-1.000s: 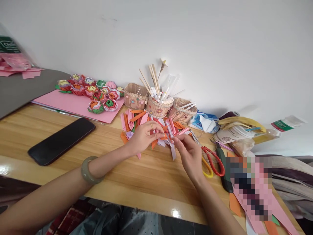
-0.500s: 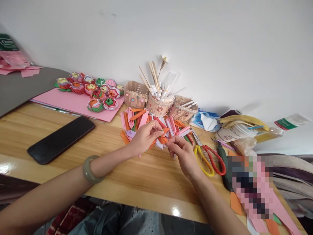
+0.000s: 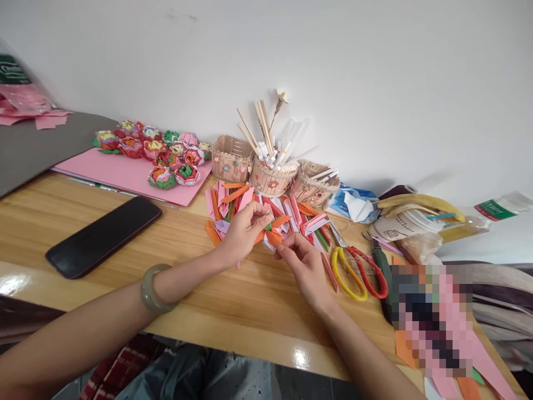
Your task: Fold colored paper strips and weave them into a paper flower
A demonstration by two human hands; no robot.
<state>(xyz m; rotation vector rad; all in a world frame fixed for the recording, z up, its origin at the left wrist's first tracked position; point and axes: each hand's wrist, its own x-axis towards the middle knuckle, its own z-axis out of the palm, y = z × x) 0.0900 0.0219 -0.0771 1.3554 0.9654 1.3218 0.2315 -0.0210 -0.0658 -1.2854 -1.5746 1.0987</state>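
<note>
My left hand, with a ring on a finger and a bangle on the wrist, pinches an orange folded paper piece that shows a bit of green near the thumb. My right hand grips the lower edge of the same piece between thumb and finger. Both hands are in front of a pile of folded paper strips in pink, orange, lilac and green, which they partly cover. Right of my right hand lie scissors with one yellow and one red handle.
Several paper flowers rest on a pink sheet at left, behind a black phone. Decorated baskets holding sticks line the wall. At right are a tissue pack, a lidded cup and paper sheets.
My right hand has shifted slightly left along the orange paper. A bit of green now shows by my left thumb, and a pink strip shows beside my right wrist.
</note>
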